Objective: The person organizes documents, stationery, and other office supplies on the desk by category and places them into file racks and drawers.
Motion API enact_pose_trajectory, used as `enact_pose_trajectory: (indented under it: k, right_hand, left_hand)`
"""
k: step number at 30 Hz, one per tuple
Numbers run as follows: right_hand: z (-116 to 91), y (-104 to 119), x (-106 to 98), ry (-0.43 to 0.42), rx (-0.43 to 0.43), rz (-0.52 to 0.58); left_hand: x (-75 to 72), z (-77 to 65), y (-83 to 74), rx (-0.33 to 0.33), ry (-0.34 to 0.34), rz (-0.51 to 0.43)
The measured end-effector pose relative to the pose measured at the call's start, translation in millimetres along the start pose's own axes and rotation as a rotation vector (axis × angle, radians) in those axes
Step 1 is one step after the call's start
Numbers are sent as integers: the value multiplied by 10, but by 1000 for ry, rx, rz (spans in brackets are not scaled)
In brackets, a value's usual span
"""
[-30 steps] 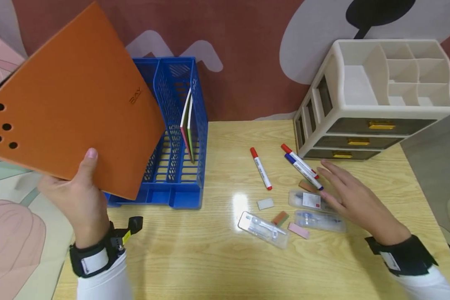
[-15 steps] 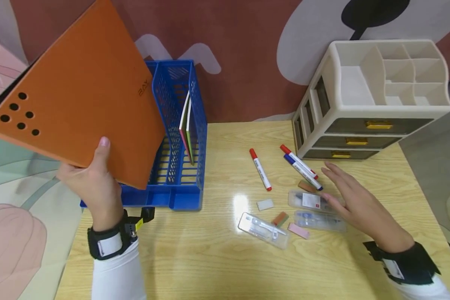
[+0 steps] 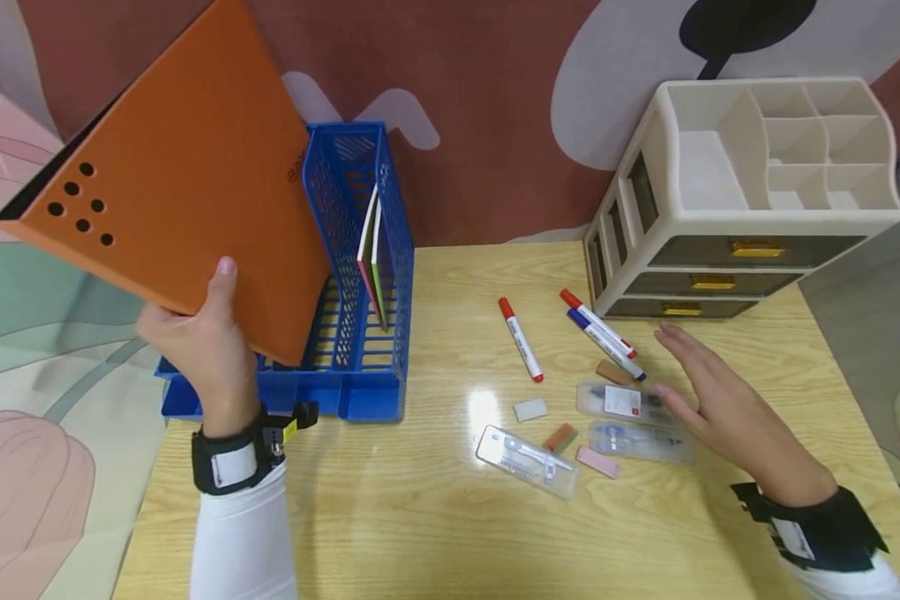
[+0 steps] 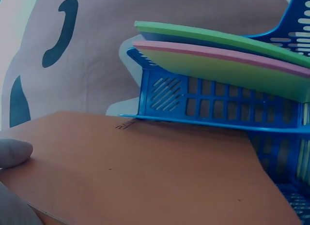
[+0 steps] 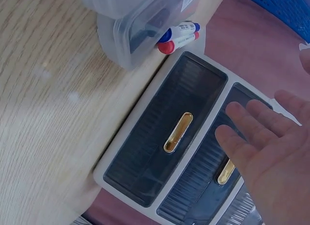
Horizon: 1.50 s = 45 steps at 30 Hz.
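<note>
My left hand (image 3: 202, 342) grips a large orange folder (image 3: 195, 150) by its lower edge, thumb lying on the front cover. The folder leans over the left part of a blue file rack (image 3: 401, 250), its lower right corner down inside. In the left wrist view, the cover (image 4: 145, 176) lies against the rack's divider (image 4: 227, 126). Two thin notebooks (image 3: 371, 258) stand in the rack's right slot. My right hand (image 3: 742, 417) hovers with relaxed, straight fingers near the clear plastic cases (image 3: 637, 442), holding nothing; in the right wrist view its fingers (image 5: 242, 123) appear before the drawers.
A white drawer organizer (image 3: 787, 221) stands at the back right. Three markers (image 3: 521, 337) lie in front of it. Nearby are a white eraser (image 3: 531, 408), a pink eraser (image 3: 597, 462), brownish blocks (image 3: 560, 437) and another clear case (image 3: 528, 461) with a compass inside.
My left hand has moved the orange folder right and away from me, further over the rack's left part. The right hand has drawn back slightly to the right.
</note>
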State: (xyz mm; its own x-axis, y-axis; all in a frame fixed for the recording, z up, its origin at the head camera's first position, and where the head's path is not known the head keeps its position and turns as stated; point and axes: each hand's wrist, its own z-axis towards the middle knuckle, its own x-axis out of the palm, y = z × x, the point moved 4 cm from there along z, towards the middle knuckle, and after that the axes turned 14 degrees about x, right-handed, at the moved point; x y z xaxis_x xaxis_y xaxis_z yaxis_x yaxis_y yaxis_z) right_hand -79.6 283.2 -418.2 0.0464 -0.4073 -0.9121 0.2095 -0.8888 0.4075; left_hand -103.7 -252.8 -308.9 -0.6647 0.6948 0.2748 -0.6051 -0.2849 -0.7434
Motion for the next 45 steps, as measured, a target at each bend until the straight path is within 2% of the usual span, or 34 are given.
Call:
enact_pose_trajectory:
  k: [3,6,8,11,16,20,22,30,34,40,45]
  right_hand:
    - [3,-2,-1,6,4,-4]
    - [-5,-11,2,11,8,-13]
    - [-11,-23,9,11,8,-29]
    - [-18,-35,26,-6,-12,-72]
    - [-25,-50,67,-42,-26,-127]
    - [-41,-69,101,-38,-12,-133]
    - [-52,-79,115,-31,-1,-129]
    - [-111,-97,168,-13,32,-70]
    - [-127,-89,183,-16,36,-62]
    - [-149,-86,182,-14,55,-49]
    - [-173,-90,188,-15,56,-40]
  left_hand:
    - [22,-64,15,-21,-7,29]
    - [41,-162,34,-72,-25,32]
    - [39,-233,67,-77,-7,60]
    - [9,-332,162,-58,34,100]
    - [-66,-457,350,13,109,161]
    - [-105,-537,465,17,152,196]
    - [-119,-568,508,-3,164,209]
    - [-131,-621,583,-38,205,282]
    - [-131,-645,593,-46,224,290]
    - [-127,-655,607,-19,260,291]
    - [-139,-647,612,2,246,293]
